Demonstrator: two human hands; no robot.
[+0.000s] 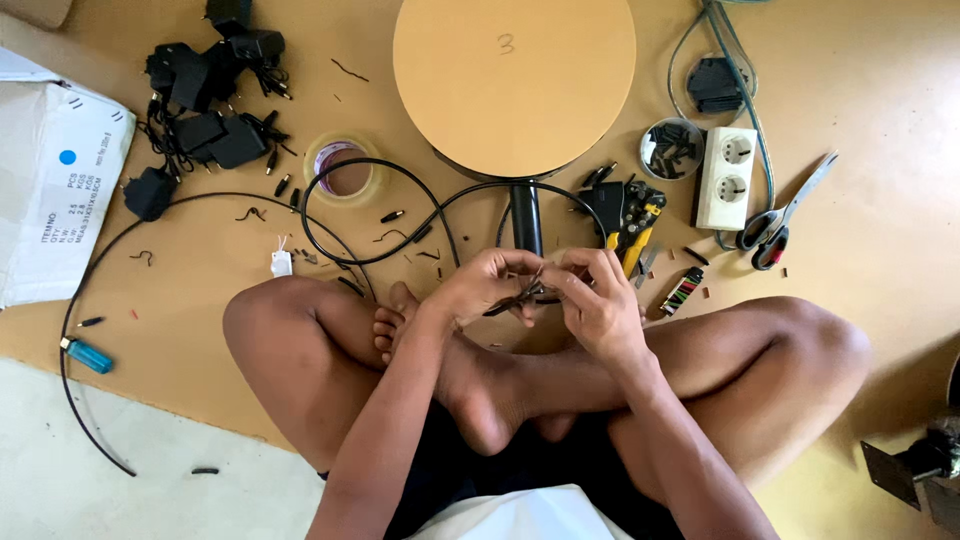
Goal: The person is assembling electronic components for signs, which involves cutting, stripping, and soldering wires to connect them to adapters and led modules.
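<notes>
Between the two hands, just above the crossed ankles, a short black cable end (512, 298) lies with its long axis running from lower left up to upper right, its bared tip pointing toward the fingertips of the right hand. The left hand (487, 283) is closed around the cable's lower part, thumb and fingers pinching it. The right hand (597, 293) is curled shut too, its fingertips pinching the thin strands at the cable's tip; the exact hold is too small to make out. The two hands touch at the fingertips.

Just beyond the hands, one black post (526, 218) rises to one round tan disc (514, 82). To the right of the post lie one pair of yellow-handled wire strippers (634, 222), and near them one small striped lighter (683, 291). Farther right stand one white double socket block (727, 178), one small round tin of black bits (671, 147) and one pair of scissors (785, 214).

To the left, one long black cable (385, 215) loops across the brown floor board (880, 80), beside one roll of clear tape (343, 167). A heap of black power adapters (208, 110) sits at upper left, too tangled to count. One white carton (55, 180) lies at the left edge, and one blue lighter (86, 354) lies below it.
</notes>
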